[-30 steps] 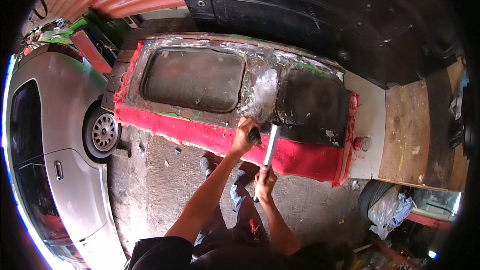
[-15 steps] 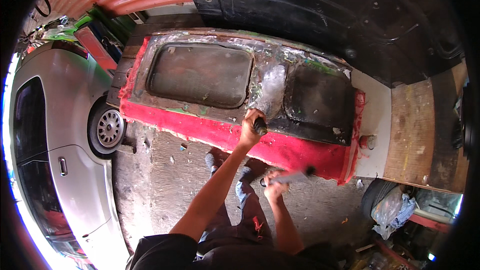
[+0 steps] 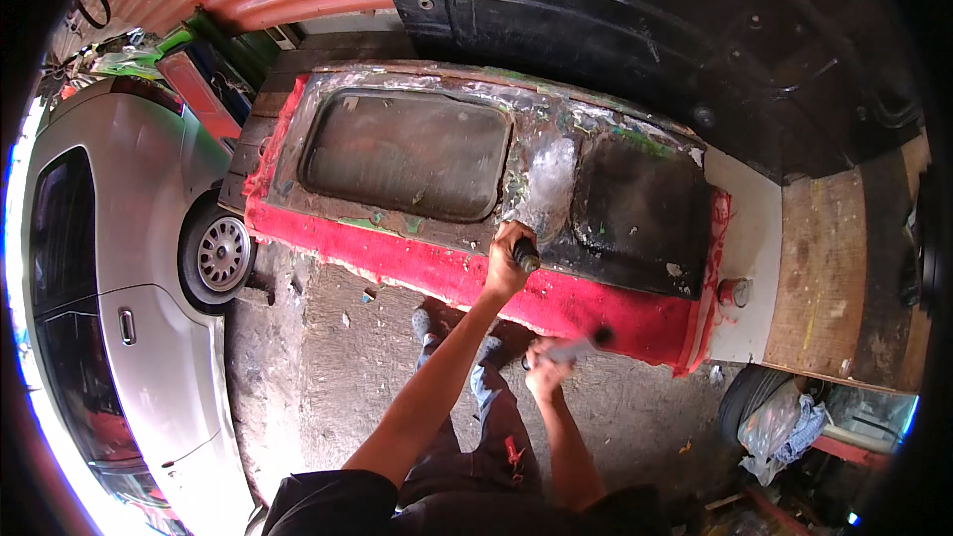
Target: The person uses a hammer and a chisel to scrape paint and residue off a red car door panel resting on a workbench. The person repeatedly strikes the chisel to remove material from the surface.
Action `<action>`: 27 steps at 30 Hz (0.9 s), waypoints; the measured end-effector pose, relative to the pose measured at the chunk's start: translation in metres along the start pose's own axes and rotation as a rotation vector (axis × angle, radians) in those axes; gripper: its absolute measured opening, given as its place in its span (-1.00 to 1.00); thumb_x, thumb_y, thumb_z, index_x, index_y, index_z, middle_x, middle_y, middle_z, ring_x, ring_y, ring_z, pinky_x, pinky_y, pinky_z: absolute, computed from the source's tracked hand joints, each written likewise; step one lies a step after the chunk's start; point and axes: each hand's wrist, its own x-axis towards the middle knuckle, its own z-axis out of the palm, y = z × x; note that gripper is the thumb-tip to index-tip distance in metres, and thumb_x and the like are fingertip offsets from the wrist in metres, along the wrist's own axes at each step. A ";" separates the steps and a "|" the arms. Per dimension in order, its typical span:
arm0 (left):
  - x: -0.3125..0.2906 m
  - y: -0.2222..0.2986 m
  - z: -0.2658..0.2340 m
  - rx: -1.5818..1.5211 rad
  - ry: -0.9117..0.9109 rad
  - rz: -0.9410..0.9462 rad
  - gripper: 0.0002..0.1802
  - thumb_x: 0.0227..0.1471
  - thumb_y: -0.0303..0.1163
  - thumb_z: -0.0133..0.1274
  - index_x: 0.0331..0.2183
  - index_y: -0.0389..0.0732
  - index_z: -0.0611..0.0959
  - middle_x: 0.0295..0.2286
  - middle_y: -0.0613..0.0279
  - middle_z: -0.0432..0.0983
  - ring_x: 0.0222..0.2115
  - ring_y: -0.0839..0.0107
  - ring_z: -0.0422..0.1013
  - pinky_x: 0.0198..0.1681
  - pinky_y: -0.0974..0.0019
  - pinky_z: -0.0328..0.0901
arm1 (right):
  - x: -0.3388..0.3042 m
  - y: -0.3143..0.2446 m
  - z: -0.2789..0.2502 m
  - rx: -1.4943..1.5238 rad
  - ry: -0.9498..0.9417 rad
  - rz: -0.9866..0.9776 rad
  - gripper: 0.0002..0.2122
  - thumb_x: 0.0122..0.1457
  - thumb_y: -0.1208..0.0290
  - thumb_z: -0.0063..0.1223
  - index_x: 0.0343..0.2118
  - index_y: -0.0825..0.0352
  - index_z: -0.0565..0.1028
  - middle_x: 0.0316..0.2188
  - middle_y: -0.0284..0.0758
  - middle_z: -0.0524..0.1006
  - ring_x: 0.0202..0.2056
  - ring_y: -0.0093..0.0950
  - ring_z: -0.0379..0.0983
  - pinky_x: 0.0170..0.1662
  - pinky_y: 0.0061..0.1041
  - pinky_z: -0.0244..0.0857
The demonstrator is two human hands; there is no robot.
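A worn metal vehicle panel [image 3: 548, 171] with two dark recessed areas lies on a red cloth [image 3: 586, 302] over a bench. At the panel's near edge, my left hand [image 3: 504, 263] is wrapped round a chisel-like tool [image 3: 527, 256]. Its dark handle end points up toward me, and my fist hides its working tip. Lower and to the right, my right hand [image 3: 546, 377] grips a hammer [image 3: 572, 349], smeared by motion. The dark hammer head sits apart from the tool's handle, in front of the cloth's near edge.
A silver car [image 3: 159, 367] stands close on the left. Behind the bench leans a large black panel [image 3: 635, 50]. A small can [image 3: 735, 292] is at the bench's right end, beside a wooden board [image 3: 824, 268]. A tyre [image 3: 743, 399] and plastic bags lie lower right.
The view has shifted slightly, moving the scene a little to the right. The blurred hammer head has swung slightly left. My left hand keeps its hold at the panel's edge.
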 end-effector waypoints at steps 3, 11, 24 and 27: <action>-0.003 -0.001 0.002 0.021 0.013 0.001 -0.77 -0.35 -0.64 0.10 -0.50 -0.20 0.49 -0.50 0.19 0.43 -0.39 0.17 0.35 -0.28 0.21 0.25 | 0.016 -0.013 0.012 -0.377 -0.001 0.251 -0.68 0.28 0.12 -0.05 -0.43 0.32 0.38 -0.69 -0.45 0.36 -0.72 -0.57 0.27 -0.68 -0.51 0.15; -0.004 0.001 0.000 0.007 0.004 -0.008 -0.74 -0.38 -0.64 0.12 -0.49 -0.19 0.50 -0.50 0.20 0.43 -0.39 0.18 0.35 -0.29 0.23 0.25 | 0.011 -0.059 0.005 0.094 0.061 -0.016 -0.64 0.26 0.06 -0.04 -0.47 0.27 0.28 -0.63 -0.43 0.31 -0.72 -0.54 0.23 -0.68 -0.53 0.12; -0.008 -0.008 -0.001 0.045 -0.069 0.054 -0.69 -0.42 -0.64 0.14 -0.46 -0.20 0.51 -0.47 0.18 0.44 -0.38 0.11 0.33 -0.26 0.19 0.24 | 0.015 -0.073 0.020 0.069 0.157 0.288 -0.55 0.25 -0.12 -0.13 -0.36 0.29 0.26 -0.69 -0.41 0.22 -0.76 -0.63 0.18 -0.74 -0.65 0.03; -0.007 -0.006 -0.001 0.040 -0.057 0.025 -0.72 -0.39 -0.64 0.12 -0.46 -0.21 0.51 -0.47 0.17 0.44 -0.38 0.12 0.34 -0.25 0.20 0.24 | 0.024 -0.080 0.014 0.120 0.196 0.243 -0.48 0.19 -0.17 -0.05 -0.35 0.35 0.30 -0.71 -0.42 0.25 -0.75 -0.64 0.18 -0.73 -0.63 0.06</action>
